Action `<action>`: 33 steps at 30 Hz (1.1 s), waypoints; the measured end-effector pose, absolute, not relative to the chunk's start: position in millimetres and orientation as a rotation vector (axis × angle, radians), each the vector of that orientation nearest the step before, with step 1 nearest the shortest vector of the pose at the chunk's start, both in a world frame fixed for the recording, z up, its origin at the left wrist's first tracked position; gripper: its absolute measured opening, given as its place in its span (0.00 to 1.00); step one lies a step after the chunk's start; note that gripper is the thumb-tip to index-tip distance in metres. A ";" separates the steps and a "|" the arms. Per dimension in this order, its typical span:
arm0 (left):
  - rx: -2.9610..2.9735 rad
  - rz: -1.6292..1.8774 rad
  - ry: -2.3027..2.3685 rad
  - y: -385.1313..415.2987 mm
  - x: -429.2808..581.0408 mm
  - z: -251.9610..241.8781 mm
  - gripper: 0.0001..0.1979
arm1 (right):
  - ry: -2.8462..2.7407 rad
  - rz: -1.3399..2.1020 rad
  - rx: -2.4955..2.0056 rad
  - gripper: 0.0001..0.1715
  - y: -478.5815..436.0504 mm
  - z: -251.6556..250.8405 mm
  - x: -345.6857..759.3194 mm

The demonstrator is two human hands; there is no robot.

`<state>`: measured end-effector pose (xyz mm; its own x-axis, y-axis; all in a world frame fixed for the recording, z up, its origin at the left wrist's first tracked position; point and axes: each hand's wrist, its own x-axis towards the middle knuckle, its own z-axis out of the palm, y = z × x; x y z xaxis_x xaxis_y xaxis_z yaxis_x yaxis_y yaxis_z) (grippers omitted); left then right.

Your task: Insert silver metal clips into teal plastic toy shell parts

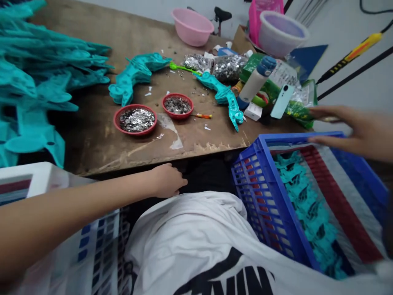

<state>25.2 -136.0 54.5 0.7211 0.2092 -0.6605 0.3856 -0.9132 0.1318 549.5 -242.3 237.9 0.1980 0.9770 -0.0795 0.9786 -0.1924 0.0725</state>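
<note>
Curling loosely above your lap, your left hand (168, 181) shows no clear contents; your right hand (359, 127), thumb and fingers parted, blurs above the blue crate (274, 176), its hold impossible to tell. Turquoise parts (307, 200) lie inside, others on the bench (123, 151) around two red bowls (135, 133).

Below right hand (364, 131): blue crate (270, 174), lining (337, 200) striped dark red, pale grey, blue; turquoise plastic parts (308, 200) against it. Beyond left hand (168, 180): red bowls (135, 133), silvery metal pieces (137, 119). Pale pink basin (193, 30) farther off.
</note>
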 end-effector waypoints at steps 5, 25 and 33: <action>2.652 -0.899 0.508 -121.6 16.3 48.8 0.21 | 2.420 0.057 1.601 0.56 -2.8 205.9 423.5; 2.387 -0.805 0.442 -103.7 18.1 59.9 0.30 | 1.928 -0.158 1.598 0.58 214.4 34.3 497.0; 2.442 -0.922 0.473 -89.6 18.4 56.4 0.29 | 1.976 -0.055 1.632 0.48 203.0 42.2 480.0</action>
<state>18.4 -89.6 56.4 0.7128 0.1456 -0.6861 0.4720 -0.8231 0.3158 480.0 203.0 42.2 -0.0931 0.8899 -0.4466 0.9134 0.2548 0.3174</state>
